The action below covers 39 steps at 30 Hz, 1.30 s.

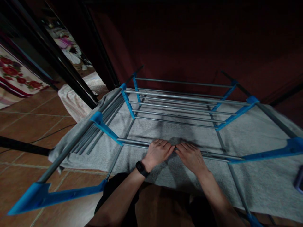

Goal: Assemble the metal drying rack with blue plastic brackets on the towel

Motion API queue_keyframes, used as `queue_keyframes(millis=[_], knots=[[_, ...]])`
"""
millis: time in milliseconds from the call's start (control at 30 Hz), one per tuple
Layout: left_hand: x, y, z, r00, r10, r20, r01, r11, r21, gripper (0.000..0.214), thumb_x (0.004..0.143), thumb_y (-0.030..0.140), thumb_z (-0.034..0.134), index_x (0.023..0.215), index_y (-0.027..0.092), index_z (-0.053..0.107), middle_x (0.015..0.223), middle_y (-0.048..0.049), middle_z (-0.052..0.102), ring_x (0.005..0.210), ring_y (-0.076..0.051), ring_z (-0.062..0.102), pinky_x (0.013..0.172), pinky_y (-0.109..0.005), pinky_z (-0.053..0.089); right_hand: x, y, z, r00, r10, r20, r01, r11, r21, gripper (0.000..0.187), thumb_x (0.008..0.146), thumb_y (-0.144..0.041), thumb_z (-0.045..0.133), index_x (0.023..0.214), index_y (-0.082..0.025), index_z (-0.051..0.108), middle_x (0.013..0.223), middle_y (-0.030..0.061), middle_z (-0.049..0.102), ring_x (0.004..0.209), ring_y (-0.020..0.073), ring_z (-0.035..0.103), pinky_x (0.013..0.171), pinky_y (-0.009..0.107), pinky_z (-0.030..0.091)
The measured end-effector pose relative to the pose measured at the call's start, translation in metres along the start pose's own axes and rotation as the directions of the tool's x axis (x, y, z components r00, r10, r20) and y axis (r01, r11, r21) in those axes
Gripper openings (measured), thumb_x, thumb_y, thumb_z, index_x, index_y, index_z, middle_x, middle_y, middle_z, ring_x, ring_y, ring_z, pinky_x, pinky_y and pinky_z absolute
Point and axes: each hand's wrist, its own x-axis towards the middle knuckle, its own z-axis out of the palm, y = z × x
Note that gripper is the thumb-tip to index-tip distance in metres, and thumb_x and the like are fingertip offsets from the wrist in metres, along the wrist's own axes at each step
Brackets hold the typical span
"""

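Observation:
In front of me stands a partly assembled drying rack with grey metal rods [184, 95] and blue plastic brackets [129, 101]. My left hand [159, 152], with a black watch [142, 168] on its wrist, is closed over the near pair of rods [133, 143]. Right beside it, my right hand [190, 156] is closed over the same pair of rods. The hands nearly touch at the middle, knuckles up. The rods run on to a blue bracket [265, 155] at the right and another [105, 129] at the left. My fingertips are hidden below the rods.
A grey blanket [255, 183] lies beneath the rack, with several loose rods [104, 126] on its left part. A phone-like object [299, 179] is at the right edge. Dark poles [26, 146] and tiled floor [30, 123] are on the left; a dark red panel [184, 37] stands behind.

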Motion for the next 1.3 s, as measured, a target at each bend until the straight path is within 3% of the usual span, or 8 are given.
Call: queue_keyframes(millis=[267, 433, 533, 700, 867, 1067, 1167, 1300], knots=[[-0.005, -0.001, -0.006, 1.0, 0.001, -0.03, -0.003, 0.999, -0.053, 0.022, 0.097, 0.03, 0.049, 0.081, 0.019, 0.062, 0.075, -0.0031, 0.062, 0.075, -0.017, 0.057, 0.071, -0.034, 0.039, 0.002, -0.001, 0.0, 1.0, -0.004, -0.013, 0.004, 1.0, 0.006, 0.022, 0.099, -0.034, 0.046, 0.102, -0.022, 0.063, 0.088, 0.0032, 0.068, 0.081, 0.0165, 0.062, 0.076, 0.031, 0.039], [-0.013, -0.016, -0.02, 0.964, -0.145, -0.222, 0.133, 0.989, -0.065, 0.024, 0.095, 0.025, 0.051, 0.073, 0.019, 0.058, 0.07, -0.0022, 0.059, 0.071, -0.016, 0.053, 0.073, -0.034, 0.036, 0.002, -0.003, -0.002, 1.0, 0.012, -0.008, -0.012, 1.0, 0.002, 0.024, 0.099, -0.038, 0.046, 0.1, -0.023, 0.064, 0.086, 0.0033, 0.068, 0.079, 0.016, 0.061, 0.075, 0.03, 0.038], [-0.021, -0.033, -0.029, 0.82, -0.372, -0.435, 0.334, 0.928, -0.163, 0.036, 0.095, 0.026, 0.048, 0.06, 0.019, 0.046, 0.061, -0.0004, 0.049, 0.065, -0.015, 0.046, 0.069, -0.033, 0.033, 0.002, -0.003, -0.002, 1.0, 0.014, -0.001, -0.014, 1.0, 0.011, 0.023, 0.099, -0.037, 0.046, 0.103, -0.023, 0.064, 0.09, 0.0034, 0.069, 0.08, 0.016, 0.061, 0.075, 0.029, 0.037], [-0.029, -0.055, -0.042, 0.412, -0.713, -0.568, 0.488, 0.699, -0.523, 0.042, 0.096, 0.032, 0.044, 0.056, 0.019, 0.041, 0.055, 0.0025, 0.041, 0.058, -0.012, 0.041, 0.061, -0.029, 0.03, 0.001, -0.003, -0.001, 1.0, 0.017, -0.005, -0.017, 1.0, 0.008, 0.021, 0.099, -0.036, 0.048, 0.105, -0.023, 0.064, 0.091, 0.0029, 0.069, 0.08, 0.0161, 0.06, 0.075, 0.03, 0.037], [-0.035, -0.061, -0.049, 0.222, -0.795, -0.565, 0.453, 0.597, -0.662, 0.041, 0.093, 0.032, 0.046, 0.054, 0.018, 0.042, 0.055, 0.0032, 0.04, 0.058, -0.012, 0.04, 0.061, -0.028, 0.031, 0.002, -0.003, 0.0, 1.0, 0.017, -0.014, -0.017, 1.0, 0.01, 0.021, 0.099, -0.036, 0.049, 0.101, -0.022, 0.064, 0.089, 0.0027, 0.069, 0.079, 0.016, 0.061, 0.074, 0.03, 0.037], [-0.058, -0.083, -0.046, -0.119, -0.857, -0.502, 0.449, 0.405, -0.797, 0.033, 0.089, 0.036, 0.043, 0.061, 0.019, 0.044, 0.06, 0.0027, 0.043, 0.061, -0.013, 0.044, 0.063, -0.027, 0.037, 0.002, -0.002, 0.001, 0.999, 0.016, -0.03, -0.016, 1.0, 0.004, 0.02, 0.098, -0.036, 0.049, 0.1, -0.022, 0.063, 0.088, 0.0019, 0.069, 0.08, 0.0165, 0.061, 0.077, 0.03, 0.037], [-0.063, -0.1, -0.044, -0.198, -0.846, -0.495, 0.451, 0.37, -0.812, 0.024, 0.087, 0.035, 0.039, 0.075, 0.02, 0.052, 0.081, 0.0003, 0.055, 0.076, -0.014, 0.055, 0.07, -0.028, 0.042, 0.002, -0.002, 0.003, 0.999, 0.011, -0.037, -0.011, 1.0, 0.003, 0.019, 0.098, -0.035, 0.049, 0.1, -0.022, 0.063, 0.088, 0.0025, 0.069, 0.08, 0.0162, 0.061, 0.077, 0.03, 0.038], [-0.052, -0.119, -0.038, -0.116, -0.918, -0.379, 0.393, 0.308, -0.866, 0.041, 0.089, 0.045, 0.033, 0.088, 0.016, 0.062, 0.088, -0.0052, 0.065, 0.087, -0.018, 0.062, 0.08, -0.032, 0.046, 0.002, -0.003, 0.003, 0.999, 0.012, -0.035, -0.012, 1.0, 0.008, 0.02, 0.098, -0.035, 0.049, 0.098, -0.022, 0.064, 0.087, 0.0026, 0.069, 0.079, 0.0161, 0.061, 0.076, 0.029, 0.038]])
